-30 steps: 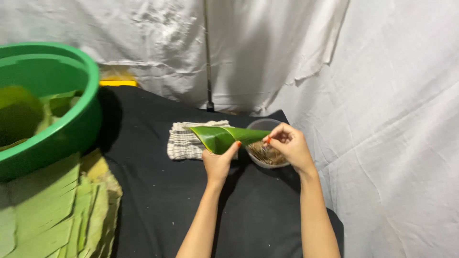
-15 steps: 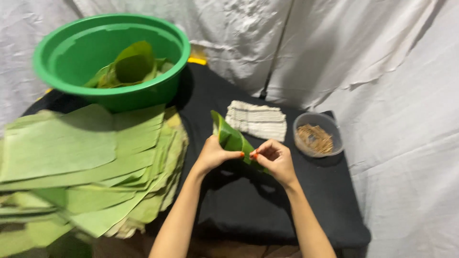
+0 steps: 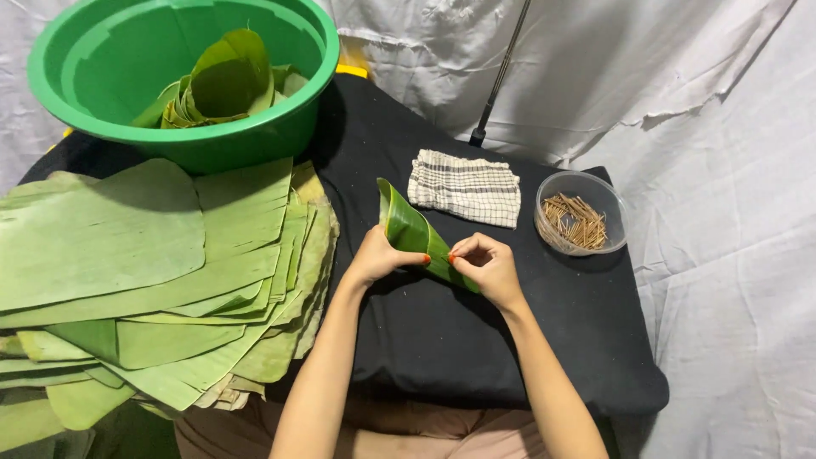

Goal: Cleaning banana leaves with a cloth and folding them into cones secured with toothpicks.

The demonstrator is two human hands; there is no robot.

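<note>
Leaf cone at table centre, mouth toward 11 o'clock. Left hand clamped around cone body; right hand pinched on seam near tip. Keep overlap tight while pinning. Stick bowl at 2 o'clock.

Head cam, steep down, close over table

Rolled leaf cone: smooth, slightly glossy green leaf. Stacked leaf sheets along the tabletop's left edge: matt, finely ribbed, edges torn and dry. Basin: green plastic, smooth, soft sheen. Tabletop: covered in black matt cloth. Folded towel: woven checked cloth, coarse weave. Small bowl: clear plastic, holding thin brown wooden sticks. Backdrop: white creased cloth, matt.
</note>
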